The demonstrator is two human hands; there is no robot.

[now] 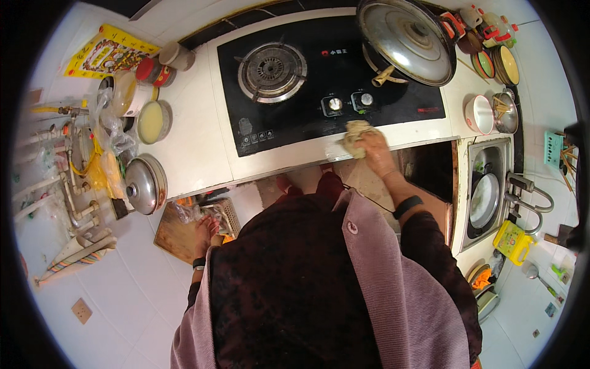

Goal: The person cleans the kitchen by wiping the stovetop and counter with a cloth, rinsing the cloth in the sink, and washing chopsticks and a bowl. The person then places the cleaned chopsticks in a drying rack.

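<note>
My right hand (378, 150) presses a crumpled beige cloth (357, 130) at the front edge of the white counter (193, 138). The cloth overlaps the lower rim of a black glass gas hob (295, 122), below its two control knobs. My left hand (207, 229) hangs low at my side with loosely bent fingers and nothing in it. On the hob's left, a burner (272, 69) stands bare. A lidded wok (405, 41) with a stubby handle covers the right burner.
A metal lid (143, 184) overhangs the counter's left end, near a bowl of pale yellow contents (151, 122) and jars. At right are a white bowl (480, 114), a pot holding sticks (506, 113) and a sink (488, 184). A cabinet below has an open front.
</note>
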